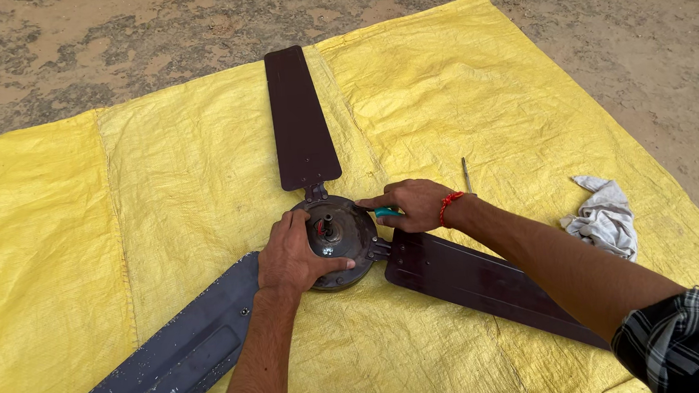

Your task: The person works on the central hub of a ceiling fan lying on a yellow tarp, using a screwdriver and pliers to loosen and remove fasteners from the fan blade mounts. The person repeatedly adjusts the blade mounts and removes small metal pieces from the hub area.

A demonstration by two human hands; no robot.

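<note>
A dark brown ceiling fan lies flat on a yellow woven sheet. Its round motor hub has a short shaft at the centre, and three blades spread out: one far, one to the lower left, one to the lower right. My left hand grips the hub's left rim, thumb across its front edge. My right hand, with a red thread on the wrist, is closed on a green-handled tool pointed at the hub's right side. The tool's tip is hidden.
A crumpled white-grey rag lies on the sheet to the right. A thin metal rod rests just behind my right wrist. Bare sandy ground surrounds the sheet.
</note>
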